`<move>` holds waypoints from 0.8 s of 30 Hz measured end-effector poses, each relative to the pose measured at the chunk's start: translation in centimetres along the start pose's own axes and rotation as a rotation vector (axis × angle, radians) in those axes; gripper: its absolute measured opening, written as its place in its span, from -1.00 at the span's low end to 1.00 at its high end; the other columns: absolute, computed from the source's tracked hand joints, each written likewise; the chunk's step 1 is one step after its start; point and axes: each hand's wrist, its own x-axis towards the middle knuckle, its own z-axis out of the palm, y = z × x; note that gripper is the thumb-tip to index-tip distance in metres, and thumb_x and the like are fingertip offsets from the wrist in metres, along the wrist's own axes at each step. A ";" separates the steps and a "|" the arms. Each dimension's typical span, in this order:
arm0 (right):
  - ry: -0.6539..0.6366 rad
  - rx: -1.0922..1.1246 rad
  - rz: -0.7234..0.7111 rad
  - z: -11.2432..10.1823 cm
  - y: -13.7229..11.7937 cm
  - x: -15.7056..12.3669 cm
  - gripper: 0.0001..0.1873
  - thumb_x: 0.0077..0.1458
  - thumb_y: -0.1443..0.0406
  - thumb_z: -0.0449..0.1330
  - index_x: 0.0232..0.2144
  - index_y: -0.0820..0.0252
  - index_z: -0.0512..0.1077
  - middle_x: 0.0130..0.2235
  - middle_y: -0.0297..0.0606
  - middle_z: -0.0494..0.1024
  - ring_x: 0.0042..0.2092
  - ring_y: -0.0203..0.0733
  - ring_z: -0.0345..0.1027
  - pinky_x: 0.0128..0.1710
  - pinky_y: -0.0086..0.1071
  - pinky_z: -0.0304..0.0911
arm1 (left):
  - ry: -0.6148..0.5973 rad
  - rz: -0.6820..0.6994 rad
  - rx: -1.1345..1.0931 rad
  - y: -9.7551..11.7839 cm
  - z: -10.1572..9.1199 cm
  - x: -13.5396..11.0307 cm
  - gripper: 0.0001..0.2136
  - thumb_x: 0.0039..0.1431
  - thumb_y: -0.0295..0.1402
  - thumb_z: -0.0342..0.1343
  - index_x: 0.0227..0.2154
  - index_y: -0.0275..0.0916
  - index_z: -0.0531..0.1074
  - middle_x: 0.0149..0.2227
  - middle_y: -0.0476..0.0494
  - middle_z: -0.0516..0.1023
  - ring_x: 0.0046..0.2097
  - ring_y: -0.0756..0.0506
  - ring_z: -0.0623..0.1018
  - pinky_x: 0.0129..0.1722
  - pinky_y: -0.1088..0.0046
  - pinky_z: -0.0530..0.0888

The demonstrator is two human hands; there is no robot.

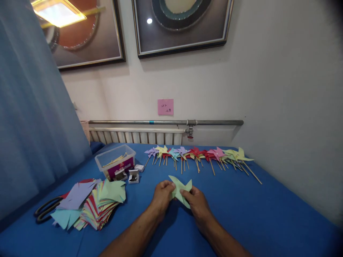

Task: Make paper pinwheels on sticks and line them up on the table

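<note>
Between my two hands, above the blue cloth, is a pale green paper pinwheel (179, 187) without a stick showing. My left hand (163, 195) pinches its left side, thumb on top. On the right side my right hand (197, 203) grips it with the thumb laid over the paper near the middle. The fingertips under the paper are hidden. Left of my hands lies a fanned stack of cut paper sheets (103, 207) in several colours, with a pale green sheet on top. Just beyond stand small open white boxes (134, 176) with small dark pieces inside.
A clear plastic tub (115, 160) holds thin wooden sticks. Finished pinwheels (197, 153) on sticks lie in a row at the back. Black-handled scissors (48, 208) rest partly under paper at the left. A pipe (134, 122) and radiator (139, 137) run along the wall behind.
</note>
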 end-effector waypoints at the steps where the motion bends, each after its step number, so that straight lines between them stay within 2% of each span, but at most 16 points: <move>1: -0.008 0.004 0.003 0.0 -0.1 0.0 -0.61 -0.20 0.07 0.43 -0.32 0.17 0.61 -0.48 -0.26 0.65 -0.43 -0.02 0.50 -0.37 -0.26 0.35 | 0.011 -0.011 -0.024 0.2 -0.2 0.0 -0.71 -0.17 -0.15 0.33 -0.54 -0.25 0.42 -0.63 0.02 0.41 -0.56 0.02 0.35 -0.50 0.49 0.26; 5: -0.005 0.005 0.009 0.0 0.0 0.2 -0.59 -0.23 0.06 0.43 -0.32 0.15 0.60 -0.52 -0.27 0.63 -0.44 0.01 0.50 -0.41 -0.26 0.32 | -0.022 -0.027 -0.011 0.4 -0.5 0.1 -0.69 -0.21 -0.12 0.33 -0.57 -0.25 0.41 -0.65 0.03 0.39 -0.58 0.03 0.31 -0.52 0.49 0.21; 10: 0.029 -0.018 -0.016 0.0 0.3 0.5 -0.65 -0.25 0.10 0.43 -0.39 0.18 0.59 -0.49 -0.25 0.64 -0.42 -0.05 0.48 -0.42 -0.30 0.30 | -0.057 0.017 0.129 -0.2 -0.5 0.4 -0.75 -0.28 -0.27 0.36 -0.62 -0.24 0.39 -0.66 0.01 0.42 -0.59 0.04 0.33 -0.52 0.49 0.20; 14: 0.026 -0.009 -0.028 -0.1 0.9 0.7 -0.64 -0.21 0.10 0.42 -0.36 0.20 0.61 -0.46 -0.23 0.66 -0.39 -0.04 0.50 -0.40 -0.31 0.33 | -0.044 0.014 0.173 -0.3 -0.3 0.3 -0.79 -0.23 -0.32 0.33 -0.63 -0.24 0.38 -0.67 0.03 0.40 -0.61 0.04 0.31 -0.54 0.50 0.14; 24: 0.060 -0.090 -0.036 -0.1 1.3 1.0 -0.62 -0.18 0.09 0.35 -0.34 0.23 0.63 -0.49 -0.24 0.65 -0.39 -0.02 0.52 -0.41 -0.32 0.33 | -0.048 0.023 0.181 -0.3 -0.2 0.3 -0.80 -0.21 -0.31 0.30 -0.61 -0.23 0.37 -0.68 0.06 0.39 -0.62 0.07 0.29 -0.56 0.51 0.16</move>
